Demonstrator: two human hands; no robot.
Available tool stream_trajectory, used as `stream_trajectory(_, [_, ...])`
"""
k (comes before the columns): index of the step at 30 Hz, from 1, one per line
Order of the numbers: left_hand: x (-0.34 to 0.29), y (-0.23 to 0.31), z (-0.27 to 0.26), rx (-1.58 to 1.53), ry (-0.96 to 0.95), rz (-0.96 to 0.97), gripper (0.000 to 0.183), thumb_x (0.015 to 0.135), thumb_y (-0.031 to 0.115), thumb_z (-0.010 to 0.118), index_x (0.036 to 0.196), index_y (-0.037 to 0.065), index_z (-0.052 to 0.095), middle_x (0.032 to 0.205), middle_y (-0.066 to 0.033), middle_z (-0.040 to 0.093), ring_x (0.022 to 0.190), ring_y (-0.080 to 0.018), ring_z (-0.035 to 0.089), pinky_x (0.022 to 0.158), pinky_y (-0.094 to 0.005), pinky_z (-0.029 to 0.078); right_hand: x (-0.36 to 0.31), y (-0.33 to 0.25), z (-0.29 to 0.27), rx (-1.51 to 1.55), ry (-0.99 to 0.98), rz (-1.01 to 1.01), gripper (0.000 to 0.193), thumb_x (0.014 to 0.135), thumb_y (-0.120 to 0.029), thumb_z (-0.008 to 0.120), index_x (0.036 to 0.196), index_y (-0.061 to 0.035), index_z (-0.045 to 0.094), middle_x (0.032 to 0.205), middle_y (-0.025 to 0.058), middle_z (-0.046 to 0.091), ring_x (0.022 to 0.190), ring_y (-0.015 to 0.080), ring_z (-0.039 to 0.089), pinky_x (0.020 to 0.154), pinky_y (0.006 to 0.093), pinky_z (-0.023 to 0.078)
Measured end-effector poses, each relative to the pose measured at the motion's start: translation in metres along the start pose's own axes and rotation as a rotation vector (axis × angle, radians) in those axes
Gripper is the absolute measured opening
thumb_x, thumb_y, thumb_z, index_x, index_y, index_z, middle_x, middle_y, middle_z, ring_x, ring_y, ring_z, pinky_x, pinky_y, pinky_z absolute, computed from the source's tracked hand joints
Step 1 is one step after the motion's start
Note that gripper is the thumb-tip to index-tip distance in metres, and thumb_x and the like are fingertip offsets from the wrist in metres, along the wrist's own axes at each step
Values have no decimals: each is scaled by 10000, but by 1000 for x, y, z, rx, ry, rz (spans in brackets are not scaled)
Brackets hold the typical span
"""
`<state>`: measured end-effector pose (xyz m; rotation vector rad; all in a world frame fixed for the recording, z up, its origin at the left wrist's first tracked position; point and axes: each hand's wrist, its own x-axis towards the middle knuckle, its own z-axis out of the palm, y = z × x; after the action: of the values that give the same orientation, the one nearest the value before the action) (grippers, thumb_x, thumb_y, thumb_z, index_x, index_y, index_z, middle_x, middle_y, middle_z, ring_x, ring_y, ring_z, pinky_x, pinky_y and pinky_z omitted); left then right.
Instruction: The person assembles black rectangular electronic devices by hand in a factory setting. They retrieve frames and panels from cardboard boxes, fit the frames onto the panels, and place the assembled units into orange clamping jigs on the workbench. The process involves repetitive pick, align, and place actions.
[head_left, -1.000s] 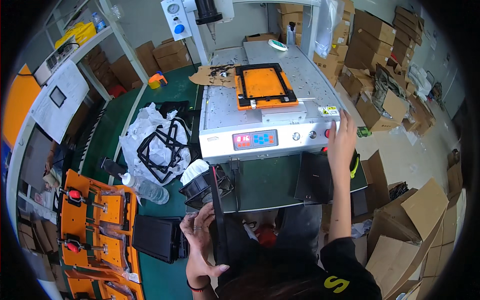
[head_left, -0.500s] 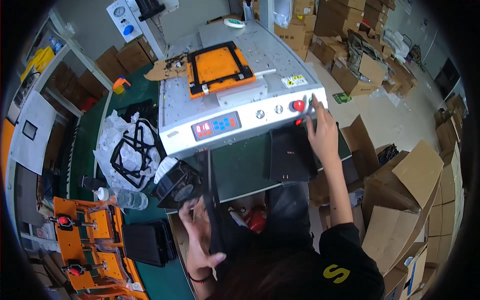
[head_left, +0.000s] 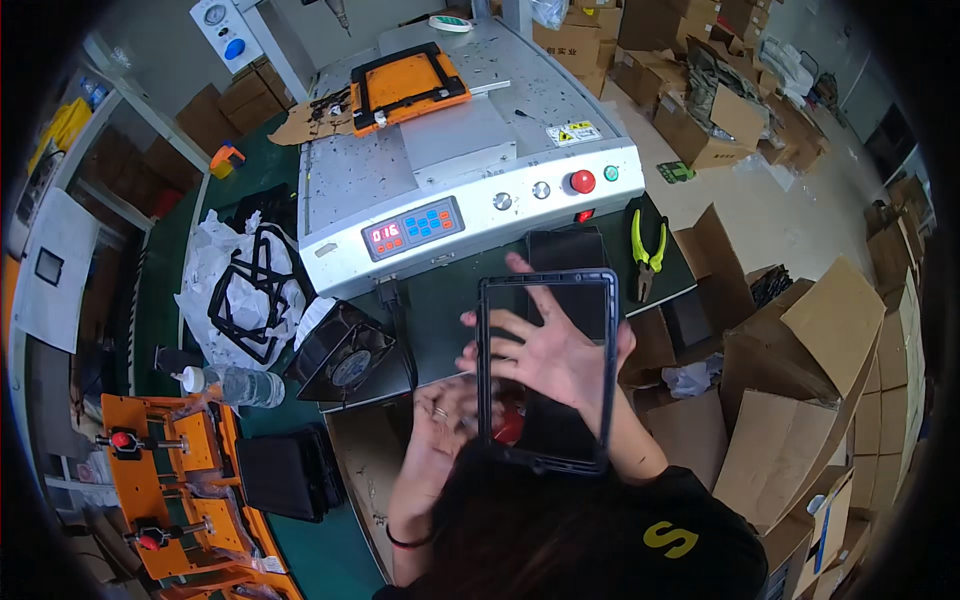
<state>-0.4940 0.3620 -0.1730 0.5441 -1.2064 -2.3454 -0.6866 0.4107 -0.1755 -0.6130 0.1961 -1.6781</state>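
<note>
On the green surface [head_left: 460,292] stands a white benchtop machine [head_left: 480,228] bearing an orange fixture [head_left: 410,83], with cardboard boxes [head_left: 775,440] to the right. Raised off the surface is a black rectangular frame [head_left: 611,365], the right hand [head_left: 545,355] behind it, fingers splayed past its left bar, the left hand [head_left: 440,415] blurred at its lower left; whether either hand's fingers grasp it, one cannot tell

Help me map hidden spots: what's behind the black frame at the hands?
Through the black frame show the right hand, part of a black panel and a red object. Whatever lies behind that hand or the frame itself is covered.
</note>
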Motion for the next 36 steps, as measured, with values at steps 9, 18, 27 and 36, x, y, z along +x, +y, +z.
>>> stream_trajectory(9, [17,-81,13,-1025,-793,-224,1318,503,758,703,1436,23,130,1400,-228,320,1281,-415,354,1104,-533,221,-6,57,-19,41,-272,189,1063,704,-696,582,1459,-65,181,1382,294,345,1286,435,361,1084,481,250])
stream_trajectory(18, [18,-69,-25,-846,-613,1,1344,472,784,681,1487,264,-30,1503,-207,190,1291,-474,298,1060,-591,224,-32,19,-23,-2442,996,-90,617,771,-349,678,1233,6,475,1329,352,342,1231,526,325,1028,585,247])
stream_trajectory(27, [23,-26,-21,-380,-62,-23,1157,598,685,704,1479,235,103,1476,-236,212,1229,-437,403,1071,-553,280,-34,-4,-11,-2227,994,48,889,659,-281,750,1374,-16,293,1318,340,351,1202,473,342,1021,516,265])
stream_trajectory(36, [48,-21,-21,-332,-122,260,1163,628,695,663,1474,128,103,1475,-254,174,1256,-464,365,1079,-499,295,-68,-87,0,-806,779,-140,938,674,-301,703,1434,-2,242,1324,276,393,1246,269,414,1057,364,290])
